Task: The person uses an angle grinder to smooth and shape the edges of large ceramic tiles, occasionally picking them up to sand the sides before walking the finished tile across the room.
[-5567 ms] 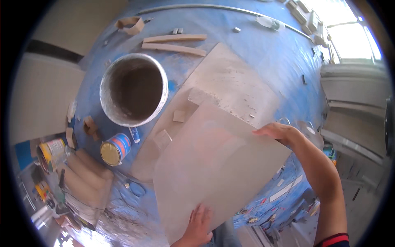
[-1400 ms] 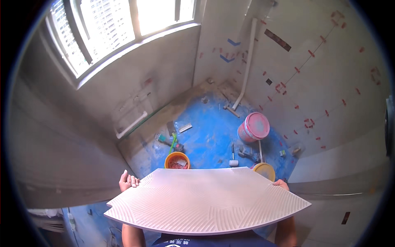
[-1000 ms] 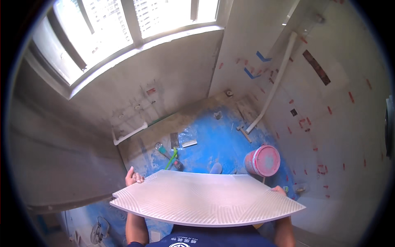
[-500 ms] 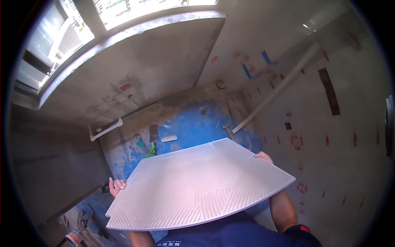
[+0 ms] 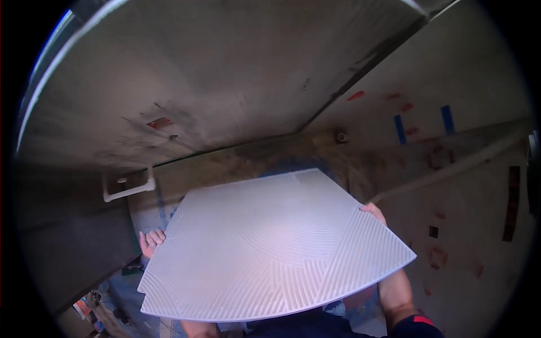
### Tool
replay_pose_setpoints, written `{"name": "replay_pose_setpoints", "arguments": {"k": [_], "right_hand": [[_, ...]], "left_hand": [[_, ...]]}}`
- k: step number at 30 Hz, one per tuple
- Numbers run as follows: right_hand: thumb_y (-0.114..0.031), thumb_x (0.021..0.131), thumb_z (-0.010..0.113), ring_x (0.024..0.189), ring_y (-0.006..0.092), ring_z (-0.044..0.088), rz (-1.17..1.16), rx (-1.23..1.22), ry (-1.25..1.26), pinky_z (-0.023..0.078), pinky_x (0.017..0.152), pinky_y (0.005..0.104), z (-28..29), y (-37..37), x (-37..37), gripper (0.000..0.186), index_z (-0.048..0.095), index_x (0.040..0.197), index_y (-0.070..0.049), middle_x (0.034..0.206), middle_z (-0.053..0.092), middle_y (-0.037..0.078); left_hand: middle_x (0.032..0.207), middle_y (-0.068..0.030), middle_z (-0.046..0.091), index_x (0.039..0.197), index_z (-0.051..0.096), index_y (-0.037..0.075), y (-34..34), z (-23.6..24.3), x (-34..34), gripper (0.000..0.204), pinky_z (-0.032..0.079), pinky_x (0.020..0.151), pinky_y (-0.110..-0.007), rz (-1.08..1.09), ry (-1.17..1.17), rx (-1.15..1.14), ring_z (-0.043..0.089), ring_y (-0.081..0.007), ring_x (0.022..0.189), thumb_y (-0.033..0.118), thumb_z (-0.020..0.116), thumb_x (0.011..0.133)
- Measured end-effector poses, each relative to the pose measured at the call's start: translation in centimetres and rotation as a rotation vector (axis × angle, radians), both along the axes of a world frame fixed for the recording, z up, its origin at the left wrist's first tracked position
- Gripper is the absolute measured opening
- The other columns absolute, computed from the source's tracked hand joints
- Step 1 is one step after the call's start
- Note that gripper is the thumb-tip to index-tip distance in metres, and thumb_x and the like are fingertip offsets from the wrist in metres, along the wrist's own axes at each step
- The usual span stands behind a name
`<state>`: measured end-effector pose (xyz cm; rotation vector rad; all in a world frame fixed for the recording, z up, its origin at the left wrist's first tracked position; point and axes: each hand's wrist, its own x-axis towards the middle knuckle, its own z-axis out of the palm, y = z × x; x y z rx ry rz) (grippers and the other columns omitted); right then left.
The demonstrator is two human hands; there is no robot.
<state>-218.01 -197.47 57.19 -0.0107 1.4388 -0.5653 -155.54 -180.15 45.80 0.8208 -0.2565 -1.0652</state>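
A large tile [image 5: 265,242] spans the middle of the view, held out in front of my body. Its upper face is coated with pale adhesive combed into straight and curved ridges, and a small notch shows at its near left corner. My left hand [image 5: 152,242] grips the left edge, with the knuckles showing and the fingertips partly hidden. At the right edge, my right hand [image 5: 373,212] holds the tile with the thumb over the rim and the other fingers out of sight beneath. My right forearm passes below the tile.
A bare grey wall [image 5: 225,73] faces me, with a white pipe [image 5: 131,190] at its lower left. The right wall bears red marks and blue tape strips [image 5: 399,129]. A long pole [image 5: 451,172] leans there. Clutter [image 5: 101,307] lies on the floor at lower left.
My view has moved nearer the facing wall, and the window has mostly left the picture. The tile came along in both hands and now covers the floor tools seen earlier.
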Motion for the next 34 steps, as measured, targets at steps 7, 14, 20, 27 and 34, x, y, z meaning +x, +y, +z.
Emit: {"name": "replay_pose_setpoints", "arguments": {"k": [7,14,20,27,34], "right_hand": [[-0.030,0.080,0.059,0.087,0.0232,0.067,-0.002,-0.034,-0.003,0.053,0.079,0.0358,-12.2,-4.8,0.3,0.036,0.070,0.100,-0.001,0.092,0.073,0.013],[-0.027,0.079,0.058,0.086,0.0226,0.061,0.022,-0.070,-0.027,0.049,0.081,0.0367,-20.5,-7.9,-0.1,0.037,0.067,0.103,-0.002,0.091,0.067,0.013],[-0.027,0.079,0.058,0.085,0.0226,0.062,0.050,0.050,-0.080,0.050,0.081,0.0365,-23.9,-6.7,-2.1,0.034,0.067,0.099,0.000,0.092,0.068,0.013],[-0.027,0.080,0.058,0.082,0.0229,0.062,0.046,-0.012,-0.085,0.050,0.078,0.0352,-24.0,-7.3,-0.7,0.034,0.067,0.100,0.000,0.092,0.067,0.013],[-0.031,0.081,0.060,0.081,0.0222,0.060,0.097,-0.054,-0.081,0.049,0.078,0.0345,-26.5,-8.5,-2.2,0.035,0.067,0.100,-0.003,0.089,0.066,0.011]], "left_hand": [[0.067,-0.0092,0.053,0.059,0.044,0.014,-1.7,-11.6,1.1,0.061,0.043,0.098,-0.045,-0.019,-0.072,-0.064,0.054,-0.0260,0.075,0.036,0.018,0.110],[0.067,-0.0096,0.053,0.059,0.042,0.013,-7.4,-18.2,3.9,0.058,0.043,0.099,-0.044,-0.075,-0.063,-0.152,0.054,-0.0265,0.076,0.034,0.023,0.109],[0.067,-0.0094,0.052,0.062,0.046,0.010,-5.4,-17.5,1.1,0.057,0.045,0.095,-0.043,-0.036,0.020,0.035,0.054,-0.0256,0.076,0.035,0.026,0.109],[0.067,-0.0099,0.054,0.063,0.052,0.008,-5.5,-17.2,1.2,0.059,0.045,0.092,-0.042,0.001,-0.045,-0.017,0.054,-0.0251,0.075,0.036,0.027,0.109],[0.064,-0.0090,0.054,0.064,0.054,0.010,-5.7,-19.6,0.8,0.059,0.043,0.094,-0.044,-0.033,-0.078,0.047,0.054,-0.0262,0.074,0.040,0.028,0.108]]}}
